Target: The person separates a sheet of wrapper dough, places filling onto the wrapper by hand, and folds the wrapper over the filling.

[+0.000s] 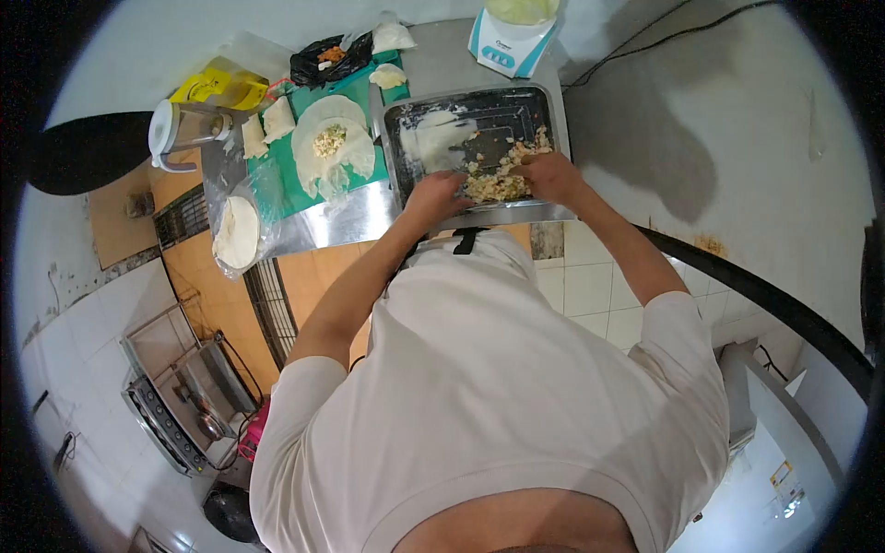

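Observation:
A dark metal baking tray [398,147] lies on the steel table, with loose chopped filling [498,187], pale with green and orange bits, along its near and right part. My left hand [436,196] reaches over the tray's near edge, its fingers apart at the filling's left side. From the right, my right hand [550,177] has its fingers curled down into the filling; their tips are partly hidden. A white floury patch [438,140] covers the tray's left part. Left of the tray, a thin round dough sheet [309,147] carries a small heap of the same filling [329,140].
A white kitchen scale [502,44] stands behind the tray. On the green mat [300,195] lie folded dough pieces [277,120]. Around it are a clear jug [184,129], a yellow packet [217,88], a black bag [318,66] and bagged dough rounds [238,232].

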`<state>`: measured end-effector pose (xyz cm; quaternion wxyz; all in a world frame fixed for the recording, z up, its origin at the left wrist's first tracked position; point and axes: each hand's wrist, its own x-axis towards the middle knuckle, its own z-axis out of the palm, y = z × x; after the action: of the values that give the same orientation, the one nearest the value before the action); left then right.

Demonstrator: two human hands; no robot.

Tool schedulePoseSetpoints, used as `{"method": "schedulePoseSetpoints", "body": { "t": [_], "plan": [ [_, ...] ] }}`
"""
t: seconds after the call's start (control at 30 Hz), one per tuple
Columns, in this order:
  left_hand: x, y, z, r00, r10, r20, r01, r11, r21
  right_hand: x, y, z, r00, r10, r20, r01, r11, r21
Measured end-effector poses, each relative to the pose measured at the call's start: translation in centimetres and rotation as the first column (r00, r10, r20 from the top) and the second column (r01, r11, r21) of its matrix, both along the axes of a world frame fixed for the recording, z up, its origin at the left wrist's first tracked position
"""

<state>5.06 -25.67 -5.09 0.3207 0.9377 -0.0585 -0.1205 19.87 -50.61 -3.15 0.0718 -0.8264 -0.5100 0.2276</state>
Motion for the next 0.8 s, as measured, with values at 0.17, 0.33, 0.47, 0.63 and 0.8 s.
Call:
{"method": "schedulePoseSetpoints", "body": {
  "t": [0.17, 0.33, 0.47, 0.63, 0.8],
  "plan": [
    [0.8, -1.2, 1.2, 0.996, -0.026, -0.086, 0.034, 0.996, 0.087, -0.2, -0.7, -1.1, 0.999, -0.019, -0.025, 0.022, 0.991, 0.132],
    [1.0, -1.8, 0.6, 0.992, -0.074, -0.106, 0.088, 0.987, 0.136, -0.5, -0.9, -1.0, 0.977, -0.111, -0.179, 0.137, 0.981, 0.138],
    [0.6, -1.9, -0.1, 0.998, -0.06, -0.009, 0.061, 0.99, 0.126, -0.6, -1.1, -1.5, 0.943, -0.207, -0.26, 0.243, 0.963, 0.114],
    [1.1, -1.6, 1.4, 0.997, -0.068, -0.035, 0.072, 0.99, 0.122, -0.6, -1.0, 1.0, 0.913, -0.263, -0.312, 0.314, 0.941, 0.124],
    [2.1, -1.1, 3.2, 0.998, -0.057, 0.032, 0.055, 0.997, 0.063, -0.3, -0.5, 2.7, 0.928, -0.283, -0.242, 0.313, 0.945, 0.092]
  ]
}}
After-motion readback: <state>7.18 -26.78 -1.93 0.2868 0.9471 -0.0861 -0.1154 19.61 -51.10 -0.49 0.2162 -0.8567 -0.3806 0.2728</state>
